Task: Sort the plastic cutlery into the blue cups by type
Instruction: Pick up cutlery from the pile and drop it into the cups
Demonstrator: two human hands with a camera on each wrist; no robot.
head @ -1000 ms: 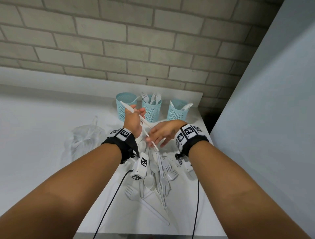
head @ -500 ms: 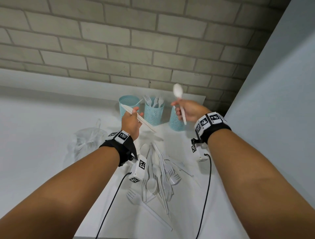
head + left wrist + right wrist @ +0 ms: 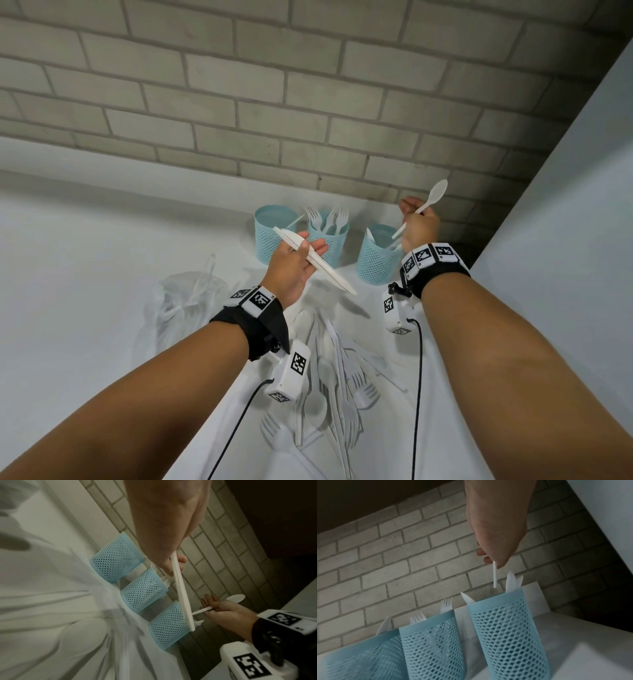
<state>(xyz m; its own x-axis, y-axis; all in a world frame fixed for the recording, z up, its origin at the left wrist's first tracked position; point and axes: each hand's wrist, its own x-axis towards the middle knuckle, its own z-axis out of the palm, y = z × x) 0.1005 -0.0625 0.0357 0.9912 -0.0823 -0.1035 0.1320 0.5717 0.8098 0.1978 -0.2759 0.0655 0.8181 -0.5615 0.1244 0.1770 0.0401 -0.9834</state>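
Three blue mesh cups stand in a row by the brick wall: the left cup [image 3: 274, 233], the middle cup [image 3: 329, 240] full of forks, and the right cup [image 3: 375, 255] with white pieces in it. My left hand [image 3: 294, 263] grips a white plastic knife [image 3: 318, 265] in front of the left and middle cups. My right hand [image 3: 419, 226] pinches a white spoon [image 3: 428, 204] by its handle, bowl up, just above the right cup [image 3: 506, 627]; the handle tip [image 3: 495, 577] hangs over its rim. A pile of loose white cutlery [image 3: 335, 377] lies on the table between my forearms.
A crumpled clear plastic bag [image 3: 185, 305] lies on the white table [image 3: 85, 274] left of the pile. A brick wall [image 3: 274, 102] runs behind the cups. A pale panel [image 3: 565, 240] closes off the right side. Black wrist-camera cables [image 3: 416, 394] trail over the table.
My right hand lifted a spoon from the pile and carried it right, over the right cup. My left hand kept its knife and moved slightly up and back.
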